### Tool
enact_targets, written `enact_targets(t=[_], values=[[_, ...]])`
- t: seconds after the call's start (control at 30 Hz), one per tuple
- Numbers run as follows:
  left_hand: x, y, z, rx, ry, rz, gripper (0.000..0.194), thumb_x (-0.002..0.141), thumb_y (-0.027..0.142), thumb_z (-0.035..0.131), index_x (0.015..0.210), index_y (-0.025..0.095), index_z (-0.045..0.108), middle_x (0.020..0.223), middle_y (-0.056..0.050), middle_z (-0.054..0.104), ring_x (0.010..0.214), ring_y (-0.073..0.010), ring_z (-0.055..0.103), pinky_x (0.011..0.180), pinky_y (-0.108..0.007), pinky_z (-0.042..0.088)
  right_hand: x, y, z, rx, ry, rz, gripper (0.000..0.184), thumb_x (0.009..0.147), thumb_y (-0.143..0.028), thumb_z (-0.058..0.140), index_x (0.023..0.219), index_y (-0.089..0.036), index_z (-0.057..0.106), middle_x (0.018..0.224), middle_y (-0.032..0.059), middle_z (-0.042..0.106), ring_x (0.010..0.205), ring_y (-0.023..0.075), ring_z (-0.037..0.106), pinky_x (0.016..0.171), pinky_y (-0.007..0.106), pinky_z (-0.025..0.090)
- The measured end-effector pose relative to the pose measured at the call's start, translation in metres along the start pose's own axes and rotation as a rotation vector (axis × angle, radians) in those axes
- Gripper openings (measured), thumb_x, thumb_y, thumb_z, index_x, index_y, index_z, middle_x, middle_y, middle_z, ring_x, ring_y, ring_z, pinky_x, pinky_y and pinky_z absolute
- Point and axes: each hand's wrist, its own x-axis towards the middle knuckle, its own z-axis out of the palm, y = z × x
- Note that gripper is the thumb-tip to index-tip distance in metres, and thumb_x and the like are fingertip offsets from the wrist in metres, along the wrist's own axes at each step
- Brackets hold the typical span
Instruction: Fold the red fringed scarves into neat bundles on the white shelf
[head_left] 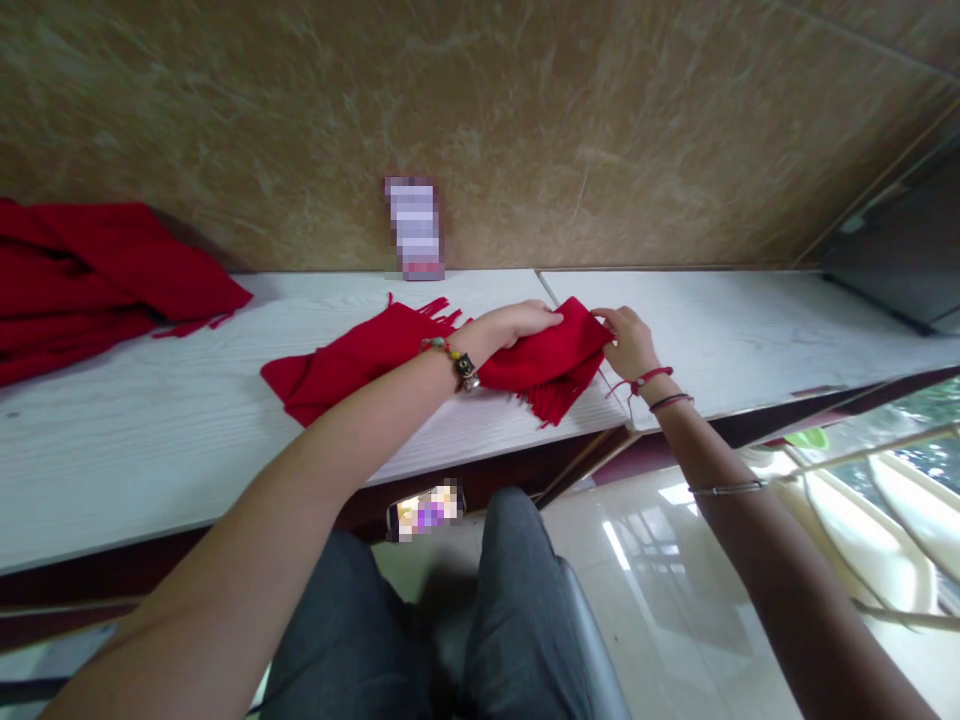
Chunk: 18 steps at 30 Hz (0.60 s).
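Note:
A red fringed scarf lies across the white wooden tabletop, partly folded over at its right end. My left hand lies flat on the folded part, fingers stretched out and pressing the cloth down. My right hand pinches the scarf's right edge between its fingertips. Fringe hangs over the table's front edge below the fold.
A pile of more red scarves sits at the far left of the table. A small box leans against the brown wall. A phone rests on my lap. A dark object stands at the right.

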Motion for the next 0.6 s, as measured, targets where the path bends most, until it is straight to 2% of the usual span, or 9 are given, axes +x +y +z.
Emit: enact_targets(t=[0.1, 0.2, 0.3, 0.47, 0.6], values=[[0.001, -0.016, 0.021, 0.099, 0.105, 0.053, 0.033, 0.087, 0.030, 0.051, 0.117, 0.016, 0.053, 0.112, -0.011, 0.065, 0.090, -0.0176, 0.064, 0.068, -0.023, 0.049, -0.002, 0.008, 0.009, -0.068, -0.128, -0.041, 0.052, 0.061, 0.000, 0.041, 0.108, -0.011, 0.062, 0.088, 0.0121, 0.060, 0.084, 0.0242, 0.057, 0.079, 0.038, 0.048], [0.005, -0.025, 0.028, 0.185, 0.208, 0.067, 0.040, 0.084, 0.029, 0.055, 0.120, 0.014, 0.049, 0.113, -0.013, 0.064, 0.088, -0.0176, 0.063, 0.067, -0.023, 0.047, -0.003, 0.011, 0.011, -0.124, -0.208, -0.071, 0.051, 0.067, 0.000, 0.040, 0.114, -0.008, 0.060, 0.094, 0.0146, 0.059, 0.089, 0.0245, 0.057, 0.082, 0.036, 0.047], [0.008, -0.027, 0.020, 0.232, 0.203, 0.008, 0.038, 0.083, 0.027, 0.056, 0.118, 0.014, 0.053, 0.107, -0.010, 0.066, 0.083, -0.0168, 0.064, 0.060, -0.021, 0.044, -0.003, 0.008, 0.005, -0.166, -0.254, -0.071, 0.053, 0.069, -0.001, 0.040, 0.119, -0.008, 0.057, 0.097, 0.0146, 0.058, 0.087, 0.0233, 0.057, 0.083, 0.034, 0.047], [0.004, -0.024, -0.005, 0.347, 0.174, -0.060, 0.036, 0.080, 0.032, 0.059, 0.112, 0.014, 0.060, 0.100, -0.008, 0.068, 0.079, -0.0178, 0.063, 0.053, -0.022, 0.039, -0.005, -0.002, -0.005, -0.171, -0.270, -0.053, 0.053, 0.069, -0.002, 0.042, 0.119, -0.010, 0.057, 0.094, 0.0136, 0.057, 0.084, 0.0238, 0.057, 0.081, 0.036, 0.048], [-0.003, -0.019, -0.020, 0.332, 0.039, -0.040, 0.032, 0.080, 0.039, 0.060, 0.104, 0.018, 0.065, 0.098, -0.007, 0.069, 0.081, -0.0186, 0.064, 0.057, -0.023, 0.042, -0.009, -0.005, -0.010, -0.140, -0.194, -0.086, 0.052, 0.067, -0.002, 0.042, 0.115, -0.014, 0.059, 0.091, 0.0116, 0.055, 0.082, 0.0237, 0.056, 0.080, 0.038, 0.049]])
